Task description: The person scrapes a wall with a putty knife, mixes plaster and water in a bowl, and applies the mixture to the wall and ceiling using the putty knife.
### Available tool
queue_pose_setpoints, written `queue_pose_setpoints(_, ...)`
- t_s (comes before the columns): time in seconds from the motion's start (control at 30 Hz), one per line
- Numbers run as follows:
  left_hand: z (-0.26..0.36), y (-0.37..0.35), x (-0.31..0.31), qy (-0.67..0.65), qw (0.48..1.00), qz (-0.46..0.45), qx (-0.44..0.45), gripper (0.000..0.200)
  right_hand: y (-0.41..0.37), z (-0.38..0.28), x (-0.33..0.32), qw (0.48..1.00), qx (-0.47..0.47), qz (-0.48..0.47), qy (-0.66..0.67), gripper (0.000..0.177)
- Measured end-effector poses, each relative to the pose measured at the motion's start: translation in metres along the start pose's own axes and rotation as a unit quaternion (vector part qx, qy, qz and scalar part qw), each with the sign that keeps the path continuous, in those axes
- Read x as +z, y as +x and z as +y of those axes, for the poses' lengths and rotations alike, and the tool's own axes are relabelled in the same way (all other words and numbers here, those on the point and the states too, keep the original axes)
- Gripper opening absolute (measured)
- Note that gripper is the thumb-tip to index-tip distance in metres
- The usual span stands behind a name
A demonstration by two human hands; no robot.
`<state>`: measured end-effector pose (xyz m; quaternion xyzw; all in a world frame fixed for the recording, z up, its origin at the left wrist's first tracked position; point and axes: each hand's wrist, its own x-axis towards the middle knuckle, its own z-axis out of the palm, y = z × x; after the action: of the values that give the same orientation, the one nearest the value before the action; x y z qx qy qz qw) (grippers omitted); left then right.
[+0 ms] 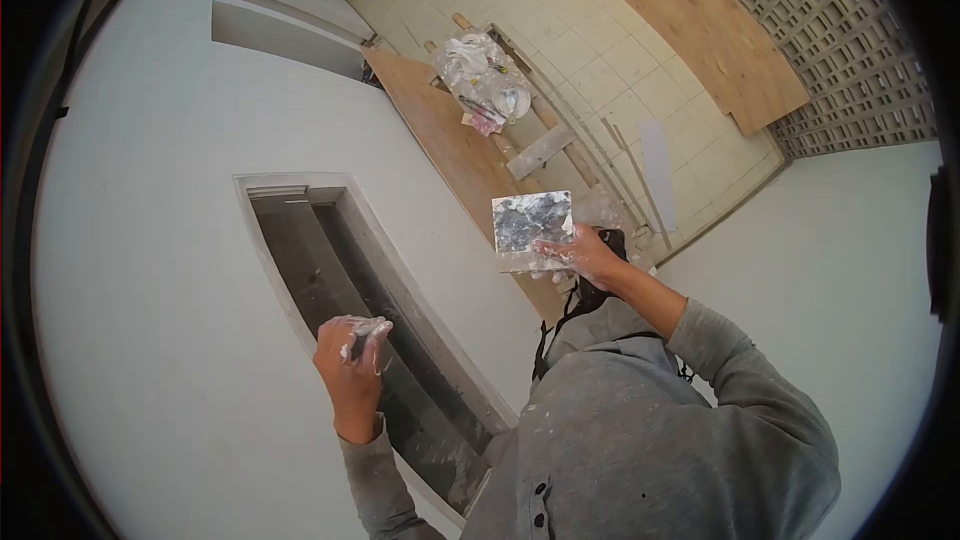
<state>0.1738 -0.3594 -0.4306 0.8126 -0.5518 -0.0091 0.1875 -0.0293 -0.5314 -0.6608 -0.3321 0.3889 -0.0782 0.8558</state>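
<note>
My left hand is raised in front of the framed wall opening, its fingers bent and pressed together, with white paste on them. Whatever lies between those fingertips, if anything, is too small to make out. Near the middle of the view, my right hand grips a square board by its lower right part, thumb on top and fingers beneath. Dark and white smeared patches cover the board's upper face. White paste also marks my right hand.
A recessed opening cuts into the white wall on the left. Beyond the board, a plank scaffold holds a cloth and a round container. Plywood lies on the tiled floor near a lattice wall.
</note>
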Motion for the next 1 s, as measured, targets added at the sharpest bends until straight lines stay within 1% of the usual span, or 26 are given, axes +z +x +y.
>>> queue_pose_setpoints(0.03, -0.001, -0.016, 0.047, -0.081, 0.988, -0.058, -0.121, 0.005, -0.003, 0.007, -0.005, 1.000, 0.015, -0.013, -0.012, 0.034)
queue_pose_setpoints(0.07, 0.002, -0.030, 0.091, -0.235, 0.936, -0.086, -0.248, 0.014, -0.007, 0.014, -0.011, 1.000, 0.018, -0.002, -0.010, 0.034)
queue_pose_setpoints(0.1, -0.007, -0.053, 0.140, -0.329, 0.903, -0.085, -0.262, 0.033, -0.015, 0.022, -0.017, 1.000, 0.012, 0.002, -0.029, 0.035)
queue_pose_setpoints(0.13, -0.007, -0.069, 0.178, -0.411, 0.846, -0.088, -0.328, 0.037, -0.021, 0.029, -0.022, 0.999, 0.007, 0.004, -0.051, 0.036)
queue_pose_setpoints(0.17, 0.000, -0.082, 0.205, -0.487, 0.775, -0.086, -0.393, 0.042, -0.027, 0.032, -0.024, 0.998, 0.004, 0.014, -0.056, 0.035)
queue_pose_setpoints(0.2, 0.013, -0.087, 0.219, -0.510, 0.743, -0.093, -0.423, 0.043, -0.030, 0.037, -0.027, 0.998, 0.016, 0.018, -0.062, 0.035)
queue_pose_setpoints(0.23, 0.024, -0.086, 0.231, -0.532, 0.709, -0.097, -0.453, 0.045, -0.030, 0.042, -0.030, 0.997, 0.008, 0.023, -0.068, 0.034)
queue_pose_setpoints(0.27, 0.031, -0.084, 0.238, -0.533, 0.701, -0.094, -0.465, 0.045, -0.028, 0.046, -0.032, 0.997, -0.001, 0.024, -0.075, 0.033)
queue_pose_setpoints(0.3, 0.039, -0.079, 0.239, -0.594, 0.646, -0.085, -0.472, 0.041, -0.026, 0.048, -0.032, 0.995, -0.029, 0.021, -0.090, 0.033)
queue_pose_setpoints(0.33, 0.041, -0.076, 0.239, -0.649, 0.591, -0.075, -0.472, 0.038, -0.027, 0.045, -0.028, 0.996, -0.019, 0.017, -0.091, 0.033)
queue_pose_setpoints(0.37, 0.042, -0.073, 0.242, -0.647, 0.592, -0.070, -0.475, 0.038, -0.027, 0.035, -0.026, 0.996, -0.016, 0.010, -0.091, 0.033)
queue_pose_setpoints(0.4, 0.041, -0.070, 0.246, -0.636, 0.616, -0.077, -0.457, 0.036, -0.026, 0.029, -0.026, 0.996, -0.013, 0.006, -0.091, 0.033)
queue_pose_setpoints(0.43, 0.042, -0.067, 0.249, -0.626, 0.641, -0.085, -0.437, 0.036, -0.018, 0.034, -0.029, 0.991, -0.060, -0.002, -0.117, 0.032)
queue_pose_setpoints(0.47, 0.043, -0.064, 0.250, -0.626, 0.642, -0.084, -0.435, 0.036, -0.017, 0.033, -0.031, 0.991, -0.063, -0.003, -0.117, 0.032)
queue_pose_setpoints(0.53, 0.045, -0.055, 0.250, -0.633, 0.623, -0.084, -0.451, 0.033, -0.017, 0.026, -0.029, 0.991, -0.076, 0.012, -0.106, 0.033)
queue_pose_setpoints(0.57, 0.047, -0.050, 0.250, -0.633, 0.624, -0.084, -0.450, 0.033, -0.018, 0.022, -0.027, 0.991, -0.078, 0.012, -0.104, 0.033)
queue_pose_setpoints(0.63, 0.054, -0.037, 0.252, -0.641, 0.596, -0.062, -0.479, 0.030, -0.017, 0.014, -0.027, 0.994, -0.077, 0.023, -0.074, 0.032)
queue_pose_setpoints(0.67, 0.059, -0.031, 0.256, -0.640, 0.598, -0.063, -0.478, 0.030, -0.014, 0.016, -0.031, 0.994, -0.079, 0.024, -0.072, 0.032)
queue_pose_setpoints(0.73, 0.068, -0.023, 0.264, -0.722, 0.495, -0.014, -0.483, 0.030, -0.005, 0.021, -0.035, 0.996, -0.066, 0.033, -0.039, 0.030)
queue_pose_setpoints(0.77, 0.070, -0.019, 0.270, -0.721, 0.499, -0.019, -0.481, 0.030, -0.001, 0.022, -0.039, 0.997, -0.061, 0.037, -0.037, 0.030)
queue_pose_setpoints(0.83, 0.074, -0.012, 0.283, -0.748, 0.458, 0.007, -0.481, 0.029, 0.007, 0.016, -0.048, 0.997, -0.052, 0.048, -0.013, 0.030)
queue_pose_setpoints(0.9, 0.075, -0.008, 0.296, -0.749, 0.460, -0.014, -0.476, 0.028, 0.015, 0.018, -0.054, 0.997, -0.023, 0.062, 0.026, 0.033)
queue_pose_setpoints(0.93, 0.073, -0.006, 0.301, -0.753, 0.464, -0.032, -0.465, 0.027, 0.020, 0.019, -0.053, 0.998, -0.020, 0.061, 0.022, 0.033)
queue_pose_setpoints(1.0, 0.074, 0.003, 0.315, -0.746, 0.465, -0.029, -0.475, 0.027, 0.037, 0.016, -0.061, 0.997, -0.015, 0.073, -0.002, 0.033)
